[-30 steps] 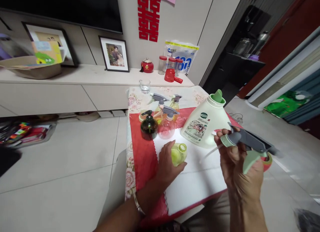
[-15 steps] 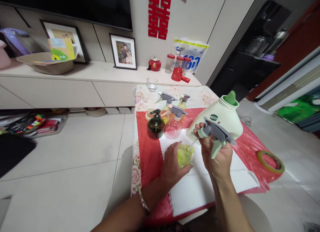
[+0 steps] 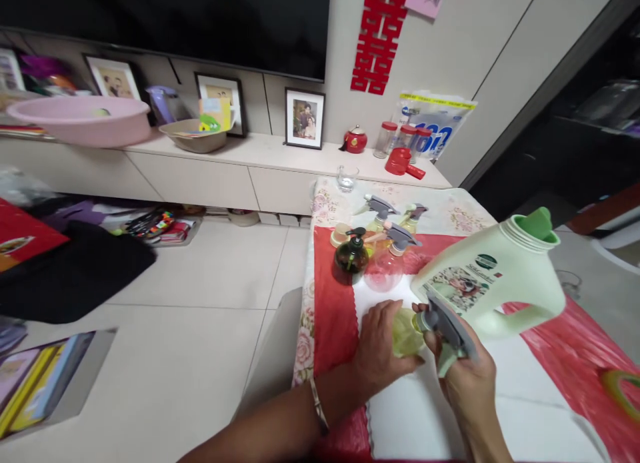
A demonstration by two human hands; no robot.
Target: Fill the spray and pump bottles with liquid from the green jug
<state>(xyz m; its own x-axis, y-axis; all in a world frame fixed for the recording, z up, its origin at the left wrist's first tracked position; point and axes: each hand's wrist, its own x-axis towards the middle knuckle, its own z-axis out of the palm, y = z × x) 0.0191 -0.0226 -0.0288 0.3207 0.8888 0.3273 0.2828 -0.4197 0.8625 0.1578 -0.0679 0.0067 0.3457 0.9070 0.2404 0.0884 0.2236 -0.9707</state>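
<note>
1. Yellow-green bottle (image 3: 406,336) is in the person's left hand (image 3: 377,346), over the white sheet (image 3: 400,426) on the table (image 3: 323,200). The left fingers curve round its far side and the thumb lies along its near side, closed about it.
2. Grey spray head (image 3: 453,326) is in the right hand (image 3: 470,380). The right fingers are bent, pinching it near its collar, with the pale green trigger (image 3: 447,363) below. That collar meets the bottle's mouth just beside the left fingertips; from where I stand I cannot tell whether the thread has caught.
3. Just beyond the left fingers stand a pink spray bottle (image 3: 385,271) and a dark pump bottle (image 3: 350,260), side by side.
4. Farther past those same fingers I see two more spray bottles (image 3: 380,206), partly hidden, and beyond them a glass cup (image 3: 347,178).
5. Pale green jug (image 3: 480,270) rises just past the right fingers, a green cap (image 3: 540,224) in its mouth; whether the hand touches it I cannot tell.
6. Tape roll (image 3: 623,393), blurred, lies on red plastic (image 3: 575,343), well apart to the right of the right fingers.
</note>
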